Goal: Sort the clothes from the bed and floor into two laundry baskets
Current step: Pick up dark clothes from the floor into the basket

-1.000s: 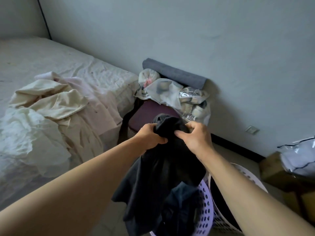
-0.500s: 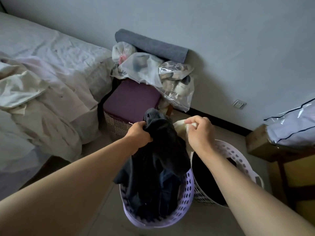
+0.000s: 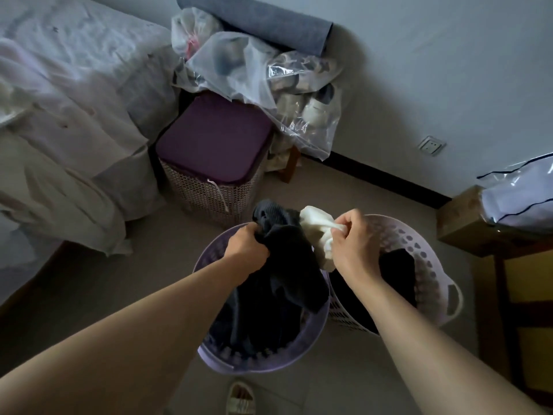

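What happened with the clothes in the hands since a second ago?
Both hands came down over the baskets. The right hand let go of the dark garment and now pinches a white cloth. The left hand still grips the dark garment, which hangs into the purple basket.

A purple-topped woven hamper (image 3: pixel 214 145) is seen beside plastic bags (image 3: pixel 269 76); a grey roll (image 3: pixel 263 23) is leaned against the wall.

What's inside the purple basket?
Dark clothes fill the purple basket; the left hand holds a dark garment hanging into it. Whatever lies underneath is covered.
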`<state>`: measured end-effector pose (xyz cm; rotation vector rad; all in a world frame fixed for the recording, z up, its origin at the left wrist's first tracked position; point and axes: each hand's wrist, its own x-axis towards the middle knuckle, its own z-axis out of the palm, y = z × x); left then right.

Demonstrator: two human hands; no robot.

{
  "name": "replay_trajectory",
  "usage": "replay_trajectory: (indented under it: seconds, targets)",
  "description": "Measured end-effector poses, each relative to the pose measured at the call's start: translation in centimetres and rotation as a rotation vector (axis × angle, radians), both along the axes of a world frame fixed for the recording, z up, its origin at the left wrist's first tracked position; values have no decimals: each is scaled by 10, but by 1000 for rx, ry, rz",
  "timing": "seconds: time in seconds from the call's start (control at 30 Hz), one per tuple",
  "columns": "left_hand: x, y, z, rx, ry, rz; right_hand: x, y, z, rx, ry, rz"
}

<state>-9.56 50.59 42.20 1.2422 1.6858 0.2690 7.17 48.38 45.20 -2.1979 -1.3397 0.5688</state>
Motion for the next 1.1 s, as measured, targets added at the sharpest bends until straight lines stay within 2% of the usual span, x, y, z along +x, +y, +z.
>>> replay_trajectory:
  seconds: [0.17,0.33,0.4,0.6,0.77,1.1]
  targets:
    - [-7,-9,-52,-76,88,-10,1,-8,-50,-100,-19,40]
    - [-11,-26,-91,-248,74,-102,-11,-27,-105,-667,-49,373]
    - [-14,-34,-98,-265,90,-136,-19,-35,-113,-768,-13,411]
    - [-36,-46,-103,-350,42,-96,-44,-36,-109,-798,-1,487]
    - [-73,-49,-95,-321,41,-34,-80,-24,-96,-772,3,523]
    - [-204,-87,-99,-314,33,151,-223,-28,-94,-755,-70,690]
